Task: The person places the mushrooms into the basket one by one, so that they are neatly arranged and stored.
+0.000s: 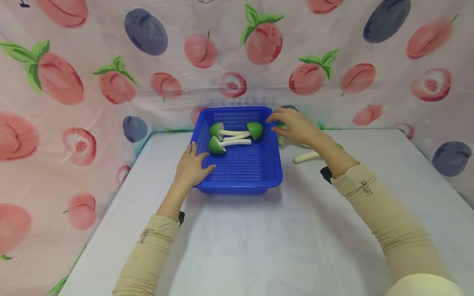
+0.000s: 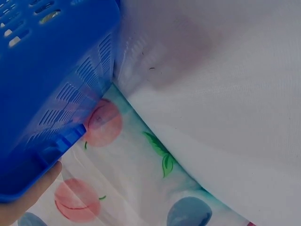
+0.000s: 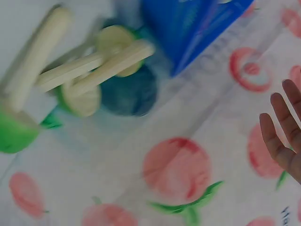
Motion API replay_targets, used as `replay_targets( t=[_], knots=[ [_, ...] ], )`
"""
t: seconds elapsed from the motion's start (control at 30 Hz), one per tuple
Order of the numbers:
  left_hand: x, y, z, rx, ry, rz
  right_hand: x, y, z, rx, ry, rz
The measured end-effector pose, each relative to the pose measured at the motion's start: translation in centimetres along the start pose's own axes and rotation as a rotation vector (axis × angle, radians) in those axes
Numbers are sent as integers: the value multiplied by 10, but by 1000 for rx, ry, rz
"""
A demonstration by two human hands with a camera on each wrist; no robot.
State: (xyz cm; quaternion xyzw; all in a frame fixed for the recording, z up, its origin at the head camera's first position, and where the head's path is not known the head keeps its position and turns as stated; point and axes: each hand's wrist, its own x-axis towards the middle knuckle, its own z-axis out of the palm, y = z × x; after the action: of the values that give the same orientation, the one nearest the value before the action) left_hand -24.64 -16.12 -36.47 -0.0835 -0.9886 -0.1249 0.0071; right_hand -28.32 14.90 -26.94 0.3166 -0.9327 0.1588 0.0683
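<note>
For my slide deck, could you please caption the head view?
The left hand touches a blue basket holding three green-capped mushrooms; the right hand hovers near its far right corner.

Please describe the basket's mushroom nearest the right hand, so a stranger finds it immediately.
A blue basket on the white table holds three green-capped mushrooms. In the head view, this mushroom has its cap at the right end, its neighbours at the left.
</note>
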Motion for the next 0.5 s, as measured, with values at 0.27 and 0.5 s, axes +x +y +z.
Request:
replay_targets(
  t=[0.27, 0.5],
  knots=[
    [0, -1, -2, -9, -1, -9, -38, 57, 3, -73, -21, 97],
    [0, -1, -1, -6, 1, -5, -65, 85, 3, -86, -40, 114]
  ],
)
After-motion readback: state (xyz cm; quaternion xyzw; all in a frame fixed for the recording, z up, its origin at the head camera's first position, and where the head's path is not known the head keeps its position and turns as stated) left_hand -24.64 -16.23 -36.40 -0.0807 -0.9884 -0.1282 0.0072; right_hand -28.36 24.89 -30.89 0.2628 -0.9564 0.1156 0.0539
